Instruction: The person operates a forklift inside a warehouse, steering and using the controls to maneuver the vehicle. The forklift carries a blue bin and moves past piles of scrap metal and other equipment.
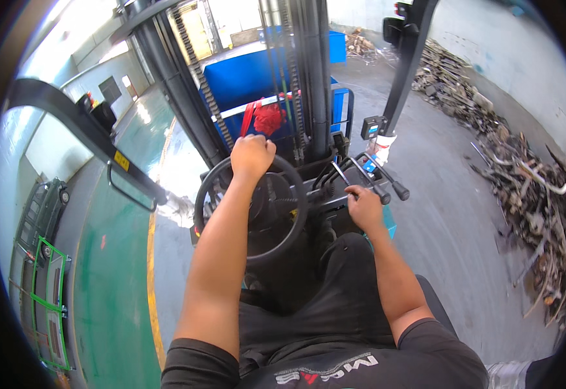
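I sit at the controls of a forklift. My left hand (252,157) is closed on the top of the black steering wheel (300,220), the arm stretched forward over the wheel. To the right of the wheel, my right hand (365,206) is closed round the end of a control lever (340,174); its knob is hidden by the fingers. Beside that hand stand more levers with black knobs (400,190). Ahead rises the dark mast (320,78) with its chains (195,65). Behind the mast is a large blue metal bin (237,78), with a red bundle (270,119) near its front.
A long heap of scrap wood (536,214) lies along the right wall. At left, a dark green vehicle (41,211) and a green-framed rack (50,301) stand beyond a green floor lane (117,259) edged by a yellow line (152,285). Black cab posts (407,71) flank me.
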Available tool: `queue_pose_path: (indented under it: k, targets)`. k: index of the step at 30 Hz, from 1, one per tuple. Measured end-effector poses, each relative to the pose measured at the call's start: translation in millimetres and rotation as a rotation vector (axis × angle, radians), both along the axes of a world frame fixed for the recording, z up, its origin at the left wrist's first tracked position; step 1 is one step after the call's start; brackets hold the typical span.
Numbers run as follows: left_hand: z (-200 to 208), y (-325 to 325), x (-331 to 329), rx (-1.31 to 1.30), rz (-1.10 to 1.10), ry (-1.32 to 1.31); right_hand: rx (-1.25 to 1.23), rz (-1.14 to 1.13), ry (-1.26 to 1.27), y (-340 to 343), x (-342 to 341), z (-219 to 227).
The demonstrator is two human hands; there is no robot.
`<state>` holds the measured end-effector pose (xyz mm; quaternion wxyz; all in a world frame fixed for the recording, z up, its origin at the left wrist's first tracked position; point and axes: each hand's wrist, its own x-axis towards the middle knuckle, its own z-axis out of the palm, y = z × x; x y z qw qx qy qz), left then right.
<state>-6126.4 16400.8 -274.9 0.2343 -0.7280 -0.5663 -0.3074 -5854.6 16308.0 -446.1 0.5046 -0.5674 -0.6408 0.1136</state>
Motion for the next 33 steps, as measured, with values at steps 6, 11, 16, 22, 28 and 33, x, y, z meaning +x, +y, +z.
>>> queue_pose_path:
  k: [6, 11, 16, 22, 28, 33]
  targets:
    - [6.2, 195.5, -38.8, 0.032, 0.082, -0.05, -0.101, -0.018, 0.132, 218.4, 11.1, 6.3]
    - [-11.4, 347.1, -56.7, 0.08, 0.116, -0.094, -0.065, 0.063, 0.084, 401.4, 36.0, -9.7]
    - [-12.7, 527.1, -51.4, 0.003, -0.01, 0.009, 0.017, 0.031, -0.031, 596.6, 37.8, -19.7]
    - [-39.1, 729.8, -8.4, -0.107, -0.057, 0.001, 0.092, 0.036, -0.119, 789.9, 1.8, -51.4]
    - [-116.4, 873.1, -8.1, -0.085, -0.406, -0.109, 0.122, 0.05, -0.114, 965.2, -56.3, -78.3]
    - [-152.8, 1012.1, -92.6, -0.061, -0.457, -0.181, 0.054, 0.008, -0.068, 1128.3, -145.3, -97.8]
